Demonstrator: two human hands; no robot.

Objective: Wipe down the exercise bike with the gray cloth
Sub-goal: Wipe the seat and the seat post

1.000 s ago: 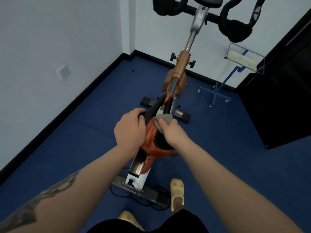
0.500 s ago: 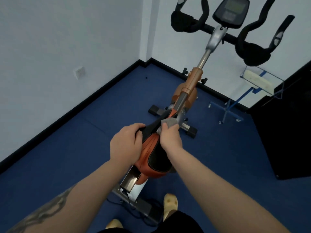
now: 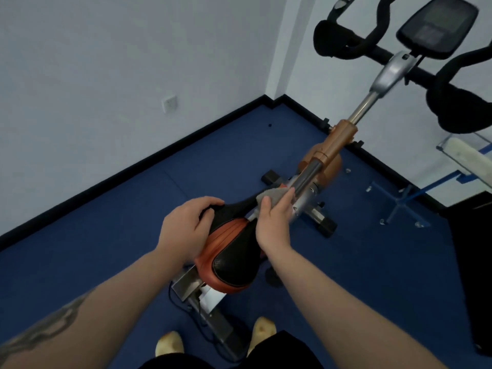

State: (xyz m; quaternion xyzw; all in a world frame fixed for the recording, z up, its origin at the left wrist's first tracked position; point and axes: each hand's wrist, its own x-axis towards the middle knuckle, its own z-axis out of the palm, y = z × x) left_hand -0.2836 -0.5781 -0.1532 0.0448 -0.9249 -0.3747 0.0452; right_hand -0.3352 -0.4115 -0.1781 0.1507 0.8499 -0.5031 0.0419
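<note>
Head view: right hand (image 3: 271,225) presses gray cloth (image 3: 274,194) on the saddle (image 3: 234,251) nose; left hand (image 3: 186,230) grips the saddle's side.

One orange-and-black exercise bike (image 3: 327,153) stands on the blue floor, with one orange-and-black padded saddle (image 3: 231,257), one dark console screen (image 3: 436,27) and two black padded handlebar grips (image 3: 335,41). There is one small gray cloth (image 3: 271,194), two bare hands, left (image 3: 183,230) and right (image 3: 274,222), and two pale yellow slippers (image 3: 170,344). One white wall socket (image 3: 169,104) and one blue-framed mop (image 3: 466,158) complete the count.
</note>
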